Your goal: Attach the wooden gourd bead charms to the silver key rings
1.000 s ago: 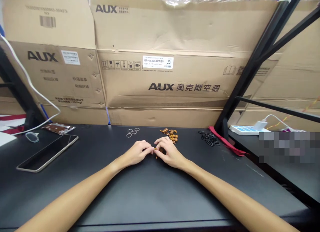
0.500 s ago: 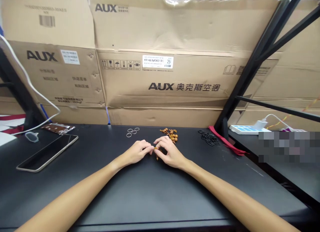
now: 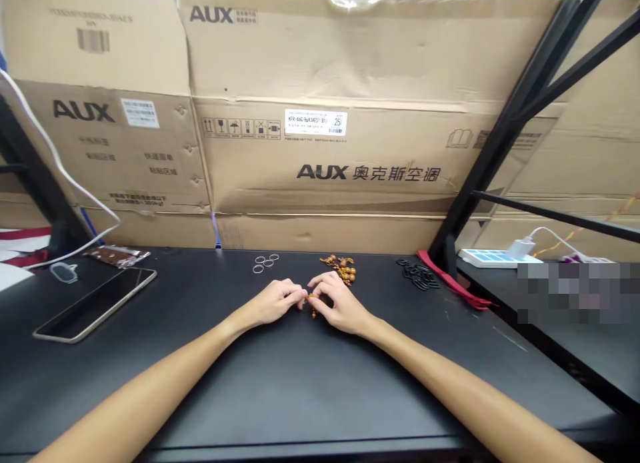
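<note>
My left hand (image 3: 274, 302) and my right hand (image 3: 336, 304) meet fingertip to fingertip on the black table (image 3: 300, 383). Both are closed in a pinch on a small brown bead piece (image 3: 313, 304) that shows between them. A heap of brown wooden beads (image 3: 342, 267) lies just behind my right hand. Three silver rings (image 3: 265, 262) lie behind my left hand. A cluster of black rings (image 3: 418, 274) lies to the right.
A phone (image 3: 94, 304) lies face up at the left beside a small clear piece (image 3: 64, 272) and a brown packet (image 3: 115, 255). Cardboard AUX boxes (image 3: 320, 116) wall the back. A black rack post (image 3: 500, 130), a red strap (image 3: 453, 283) and a power strip (image 3: 493, 257) stand right.
</note>
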